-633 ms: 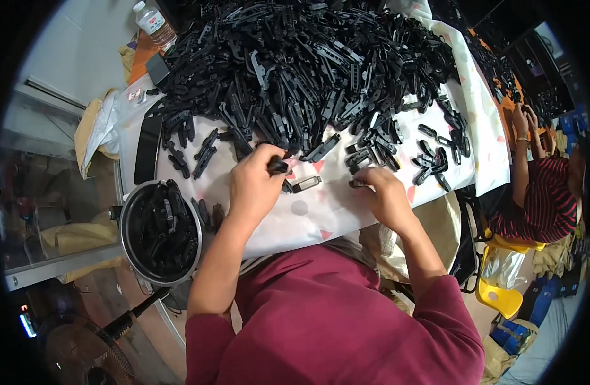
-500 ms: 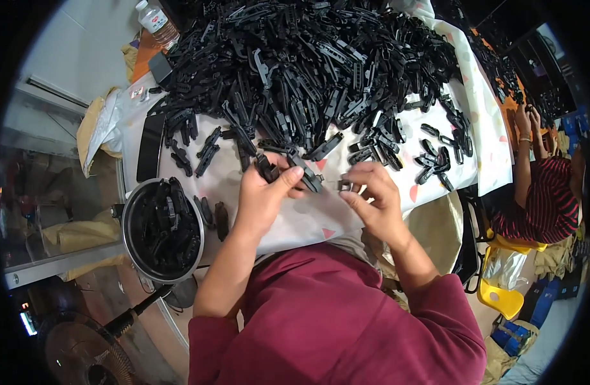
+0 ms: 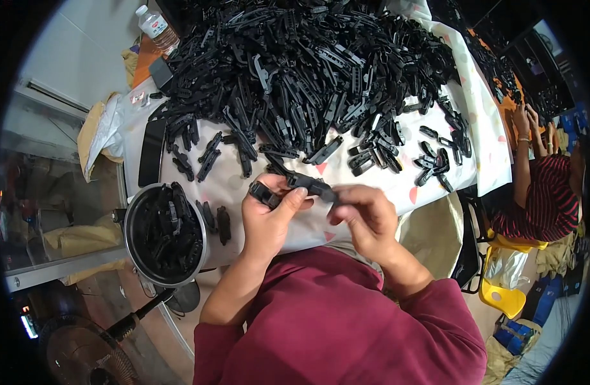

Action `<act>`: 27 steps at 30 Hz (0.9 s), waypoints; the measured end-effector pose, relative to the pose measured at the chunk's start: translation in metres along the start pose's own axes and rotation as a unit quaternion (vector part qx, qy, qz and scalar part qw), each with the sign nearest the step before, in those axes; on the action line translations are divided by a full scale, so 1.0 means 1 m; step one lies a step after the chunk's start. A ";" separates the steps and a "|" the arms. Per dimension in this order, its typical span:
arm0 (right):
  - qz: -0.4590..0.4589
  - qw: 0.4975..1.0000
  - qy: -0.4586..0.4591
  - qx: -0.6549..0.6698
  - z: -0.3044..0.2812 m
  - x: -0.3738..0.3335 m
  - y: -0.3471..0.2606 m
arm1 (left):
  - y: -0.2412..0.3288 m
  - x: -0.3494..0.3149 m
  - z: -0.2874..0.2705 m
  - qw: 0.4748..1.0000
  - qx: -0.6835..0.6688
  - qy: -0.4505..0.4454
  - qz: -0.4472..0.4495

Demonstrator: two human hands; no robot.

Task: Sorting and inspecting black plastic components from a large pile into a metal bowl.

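My left hand is closed around black plastic parts. One long, narrow black plastic part lies between its thumb and fingers and points to the right. A second, shorter black part is tucked against the left side of the palm. Fingers bent in a pinch, my right hand meets the right end of the long part; its fingertips are slightly blurred and whatever small piece they may hold is hidden. Both hands are above the near part of the cloth-covered table.
A large heap of black plastic parts covers the far table, with small groups nearer. At the left are a metal bowl of black parts, a dark phone and a water bottle. A person in a striped shirt sits at right.
My right hand has moved left with a small piece, bringing its fingertips to the end of the long part. My left hand has turned that part closer to level.
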State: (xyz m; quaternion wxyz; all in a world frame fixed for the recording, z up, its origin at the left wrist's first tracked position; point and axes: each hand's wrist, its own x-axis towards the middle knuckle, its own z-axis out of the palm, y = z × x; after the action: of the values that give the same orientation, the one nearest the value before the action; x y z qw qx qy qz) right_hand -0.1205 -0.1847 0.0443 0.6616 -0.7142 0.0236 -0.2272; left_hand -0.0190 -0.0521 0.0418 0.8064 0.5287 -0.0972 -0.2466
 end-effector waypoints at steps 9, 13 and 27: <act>0.122 0.986 0.025 0.110 0.009 0.003 -0.007 | 0.000 -0.005 -0.014 0.972 0.020 -0.177 0.151; 0.125 0.992 0.022 0.009 0.013 -0.003 -0.009 | 0.002 -0.007 -0.012 0.973 0.040 -0.176 0.144; 0.077 0.932 0.035 -0.352 -0.043 0.014 0.042 | -0.018 0.016 -0.025 0.979 -0.180 0.085 -0.031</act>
State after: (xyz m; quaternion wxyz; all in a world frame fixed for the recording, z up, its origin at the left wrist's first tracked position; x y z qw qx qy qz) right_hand -0.1119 -0.2344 0.0090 0.3818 -0.8890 0.1803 -0.1774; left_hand -0.0005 -0.0458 0.0134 0.8859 0.3963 0.0343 -0.2385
